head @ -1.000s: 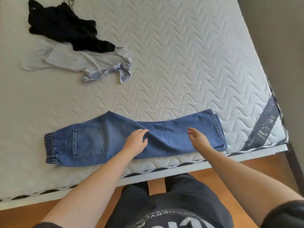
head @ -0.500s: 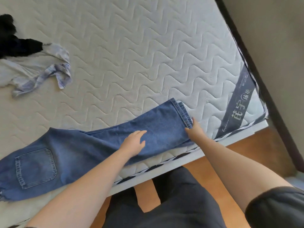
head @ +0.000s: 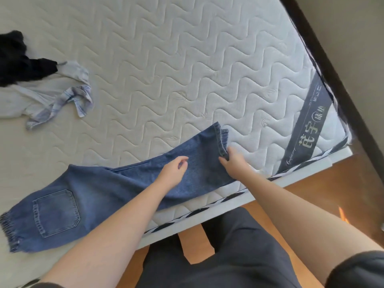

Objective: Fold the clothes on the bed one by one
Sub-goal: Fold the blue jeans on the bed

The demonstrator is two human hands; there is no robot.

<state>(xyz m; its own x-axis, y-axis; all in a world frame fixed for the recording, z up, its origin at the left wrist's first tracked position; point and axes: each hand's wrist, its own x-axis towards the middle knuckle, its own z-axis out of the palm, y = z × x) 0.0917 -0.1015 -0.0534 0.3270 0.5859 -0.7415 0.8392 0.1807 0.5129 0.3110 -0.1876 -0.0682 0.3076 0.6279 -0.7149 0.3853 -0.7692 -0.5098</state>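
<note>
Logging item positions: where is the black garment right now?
Head view, far left: the black garment lies on the mattress, overlapping the pale shirt.

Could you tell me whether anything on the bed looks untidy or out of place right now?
The black garment and pale shirt lie crumpled together, unfolded, at the mattress's far left. The jeans lie askew.

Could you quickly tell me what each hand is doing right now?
Left hand: open, resting on the jeans.
Right hand: grips the jeans' hem.
</note>
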